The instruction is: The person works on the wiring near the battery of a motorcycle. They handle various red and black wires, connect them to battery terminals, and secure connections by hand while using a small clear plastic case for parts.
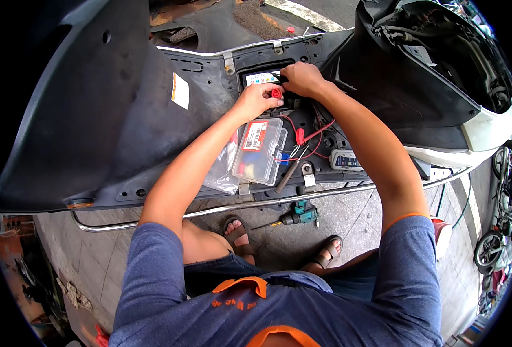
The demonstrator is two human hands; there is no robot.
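Observation:
My left hand [254,102] pinches a small red plastic piece [276,93] just in front of the white-labelled battery [258,78] in its recess. My right hand [302,78] is closed at the battery's right side, over something dark that I cannot make out. Just below my hands, a clear lidded parts box [256,141] lies on the scooter's floorboard [201,65], beside a clear bag [221,173]. Red and black wires with a red connector [300,136] run between a grey tool handle [287,175] and my right forearm. A small grey meter [344,159] sits near that forearm.
Black body panels [82,110] rise on the left and right, the right one with an open engine or storage cavity [458,63]. A metal side rail [111,225] crosses in front. A teal drill [299,213] lies on the paving between my sandalled feet. Motorcycles [490,248] stand far right.

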